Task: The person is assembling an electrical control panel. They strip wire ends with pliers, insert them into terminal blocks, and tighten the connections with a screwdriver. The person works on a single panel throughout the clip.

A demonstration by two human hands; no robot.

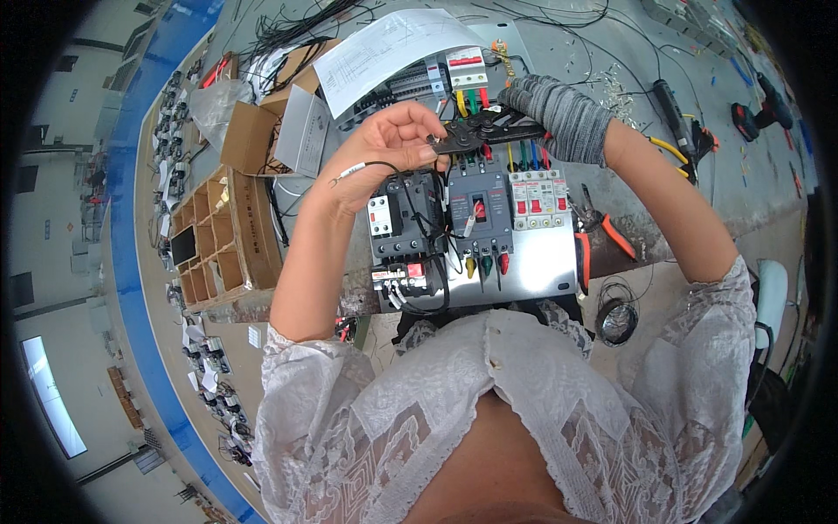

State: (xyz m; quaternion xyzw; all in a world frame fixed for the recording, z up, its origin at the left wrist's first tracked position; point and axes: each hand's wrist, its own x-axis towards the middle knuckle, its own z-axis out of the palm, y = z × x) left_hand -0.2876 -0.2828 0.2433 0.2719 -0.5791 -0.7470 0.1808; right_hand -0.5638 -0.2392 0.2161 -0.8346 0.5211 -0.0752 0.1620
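Note:
My right hand (559,115), in a grey striped knit glove, is wrapped round the handles of black crimping pliers (467,133). At the pliers' jaws, my bare left hand (393,144) pinches a thin black wire. The part between its fingertips is mostly hidden. One wire end, with a white sleeve (353,169) and a small fork terminal, sticks out by my left wrist. Below the hands is a metal mounting plate (546,262). It carries a grey moulded-case breaker (480,210), a contactor (401,223) and small white breakers with red switches (537,199).
A divided cardboard box (236,236) and an open carton (253,140) stand at left. A paper sheet (393,52) covers some parts at the back. Orange-handled cutters (615,236) lie right of the plate. A cordless drill (759,109) lies at far right.

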